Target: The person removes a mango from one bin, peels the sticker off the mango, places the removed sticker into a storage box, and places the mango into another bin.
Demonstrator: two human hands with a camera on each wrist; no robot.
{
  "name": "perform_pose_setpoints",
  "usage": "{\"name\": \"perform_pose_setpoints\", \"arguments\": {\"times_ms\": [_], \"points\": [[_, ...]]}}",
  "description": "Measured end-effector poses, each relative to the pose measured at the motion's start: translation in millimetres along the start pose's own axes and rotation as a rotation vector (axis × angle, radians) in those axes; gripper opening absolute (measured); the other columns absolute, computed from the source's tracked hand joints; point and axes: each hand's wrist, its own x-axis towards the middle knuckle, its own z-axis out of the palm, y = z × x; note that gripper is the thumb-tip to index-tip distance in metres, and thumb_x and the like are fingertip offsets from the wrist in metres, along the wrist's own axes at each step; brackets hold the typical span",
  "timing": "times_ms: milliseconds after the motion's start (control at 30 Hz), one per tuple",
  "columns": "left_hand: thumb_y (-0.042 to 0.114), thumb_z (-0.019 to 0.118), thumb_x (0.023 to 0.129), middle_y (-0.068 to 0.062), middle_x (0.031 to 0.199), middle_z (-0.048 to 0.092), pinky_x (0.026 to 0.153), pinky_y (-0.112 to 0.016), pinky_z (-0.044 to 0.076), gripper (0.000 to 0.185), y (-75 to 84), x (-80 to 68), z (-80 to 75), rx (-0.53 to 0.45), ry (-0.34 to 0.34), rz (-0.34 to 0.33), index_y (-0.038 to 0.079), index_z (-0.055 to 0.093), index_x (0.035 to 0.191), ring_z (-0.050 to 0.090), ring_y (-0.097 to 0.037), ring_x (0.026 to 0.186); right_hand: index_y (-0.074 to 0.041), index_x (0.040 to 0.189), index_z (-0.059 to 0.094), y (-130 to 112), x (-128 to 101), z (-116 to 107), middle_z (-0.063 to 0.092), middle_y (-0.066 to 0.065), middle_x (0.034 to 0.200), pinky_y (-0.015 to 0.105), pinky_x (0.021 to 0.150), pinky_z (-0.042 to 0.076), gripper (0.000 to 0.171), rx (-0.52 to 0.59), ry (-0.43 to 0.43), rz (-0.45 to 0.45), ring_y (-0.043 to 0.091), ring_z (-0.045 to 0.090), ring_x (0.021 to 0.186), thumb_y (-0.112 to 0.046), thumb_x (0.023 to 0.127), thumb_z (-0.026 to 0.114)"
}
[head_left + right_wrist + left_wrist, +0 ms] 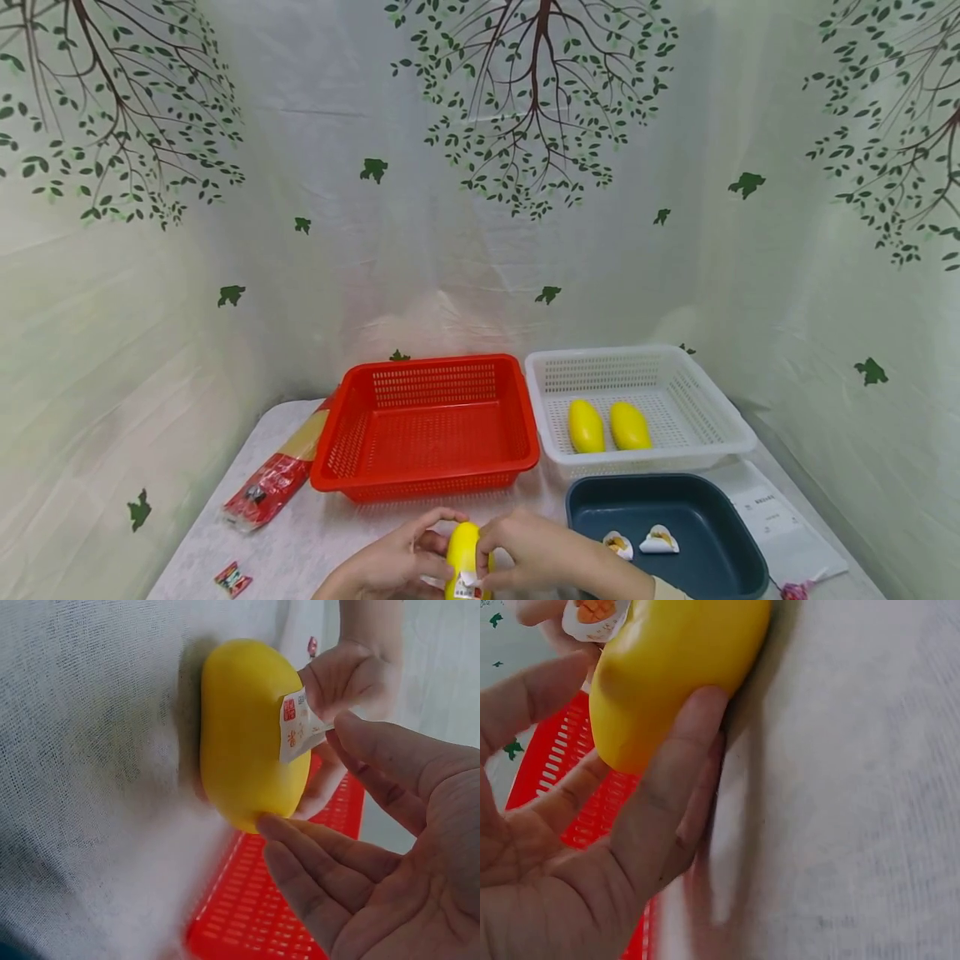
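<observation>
A smooth yellow mango (461, 546) lies on the cloth at the near edge of the head view. My left hand (397, 557) holds it from the left; in the left wrist view the thumb (697, 720) presses its side. A white label (294, 727) with red and orange print is partly lifted off the skin. Between thumb and index finger, my right hand (528, 546) pinches the label's raised edge. Other fingertips of that hand touch the mango's end in the right wrist view. The mango's underside is hidden.
A red basket (427, 483) stands behind the hands. To its right, a white basket (720, 425) holds two yellow mangoes (585, 427). Two curled labels (659, 540) lie in a dark blue tray (712, 508). At left are a red-and-gold packet (273, 487) and a small wrapper (233, 579).
</observation>
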Motion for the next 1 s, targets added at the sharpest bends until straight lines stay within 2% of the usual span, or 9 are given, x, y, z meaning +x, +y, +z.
{"name": "perform_pose_setpoints", "arguments": {"times_ms": [167,300,467,767,1000], "points": [[0.017,0.079,0.098,-0.011,0.111,0.066,0.078,-0.036,0.068,0.053,3.1,-0.2,5.7,0.028,0.075,-0.025,0.018,0.056,0.146,0.074,-0.024,0.095,-0.023,0.091,0.078,0.6,-1.7,1.4,0.069,-0.021,0.089,0.013,0.086,0.055,0.007,-0.008,0.008,-0.042,-0.003,0.063,0.083,-0.025,0.096,0.082],[0.014,0.08,0.097,-0.01,0.108,0.067,0.077,-0.04,0.069,0.052,1.5,1.3,5.0,0.034,0.108,-0.024,0.019,0.058,0.144,0.074,-0.024,0.093,-0.021,0.094,0.079,0.9,-1.9,0.7,0.073,-0.017,0.099,0.016,0.09,0.057,0.004,-0.01,0.017,-0.073,-0.004,0.064,0.089,-0.023,0.096,0.081],[0.008,0.077,0.098,-0.012,0.111,0.068,0.078,-0.044,0.069,0.052,0.5,1.7,3.0,0.012,0.103,-0.023,0.018,0.057,0.146,0.074,-0.025,0.093,-0.022,0.096,0.079,-0.1,-2.8,-1.5,0.077,-0.01,0.117,0.018,0.094,0.059,0.004,0.029,0.018,-0.033,-0.007,0.064,0.098,-0.024,0.097,0.082],[0.006,0.077,0.098,-0.012,0.111,0.068,0.081,-0.048,0.069,0.054,-0.5,2.8,3.6,-0.017,0.091,-0.014,0.016,0.055,0.147,0.076,-0.026,0.094,-0.021,0.097,0.079,2.5,-4.6,-1.4,0.076,-0.005,0.121,0.017,0.094,0.058,0.005,0.038,0.032,-0.041,-0.006,0.063,0.106,-0.026,0.097,0.081],[0.008,0.077,0.098,-0.011,0.111,0.066,0.083,-0.049,0.068,0.056,-1.7,0.9,1.9,-0.042,0.08,0.003,0.016,0.054,0.148,0.076,-0.027,0.096,-0.021,0.097,0.078,3.5,-6.7,-3.4,0.076,-0.005,0.125,0.019,0.099,0.057,0.007,0.078,0.001,-0.075,-0.005,0.064,0.112,-0.027,0.1,0.078]]}}
